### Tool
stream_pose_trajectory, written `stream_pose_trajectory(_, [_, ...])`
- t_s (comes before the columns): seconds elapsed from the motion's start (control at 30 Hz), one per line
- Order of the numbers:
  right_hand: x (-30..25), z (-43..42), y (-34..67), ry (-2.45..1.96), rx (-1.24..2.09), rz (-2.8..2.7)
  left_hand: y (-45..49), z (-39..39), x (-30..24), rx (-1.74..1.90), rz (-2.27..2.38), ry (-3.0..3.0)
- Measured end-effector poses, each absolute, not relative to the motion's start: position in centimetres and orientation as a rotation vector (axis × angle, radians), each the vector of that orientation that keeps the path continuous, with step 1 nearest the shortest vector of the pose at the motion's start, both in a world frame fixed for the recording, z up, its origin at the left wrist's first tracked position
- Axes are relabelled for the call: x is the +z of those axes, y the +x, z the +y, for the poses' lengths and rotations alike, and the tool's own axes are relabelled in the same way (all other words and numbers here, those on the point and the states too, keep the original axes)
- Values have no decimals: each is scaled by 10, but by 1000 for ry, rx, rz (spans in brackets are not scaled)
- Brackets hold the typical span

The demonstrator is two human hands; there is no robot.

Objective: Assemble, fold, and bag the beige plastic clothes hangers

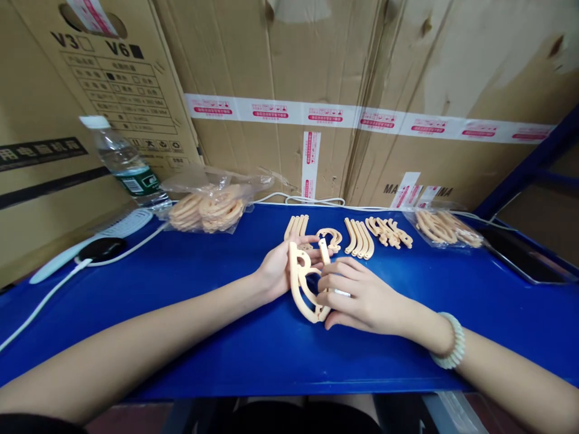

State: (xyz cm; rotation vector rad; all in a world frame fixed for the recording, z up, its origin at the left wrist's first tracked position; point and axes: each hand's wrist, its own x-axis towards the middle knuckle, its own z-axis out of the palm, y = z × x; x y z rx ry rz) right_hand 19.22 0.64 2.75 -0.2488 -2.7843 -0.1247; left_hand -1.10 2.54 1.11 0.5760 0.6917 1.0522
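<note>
Peach plastic piece [302,288] is pinched by the left hand [277,270] and right hand [357,296] over the blue table [181,289].

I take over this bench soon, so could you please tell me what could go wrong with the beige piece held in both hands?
1. The thin curved beige piece, gripped by the left hand and right hand, might snap or slip if forced.
2. The sorted rows of parts lie just behind the hands; a knuckle could scatter them.
</note>
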Motion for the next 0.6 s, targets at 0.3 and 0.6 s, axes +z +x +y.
stream_pose_trajectory(0.3, [20, 18, 195, -320, -398, -2673, -1, 10, 2, 1143, 767, 883])
stream_pose_trajectory(0.6, [21, 23, 201, -321, -566, -2601, 3, 3, -6, 1251, 761, 964])
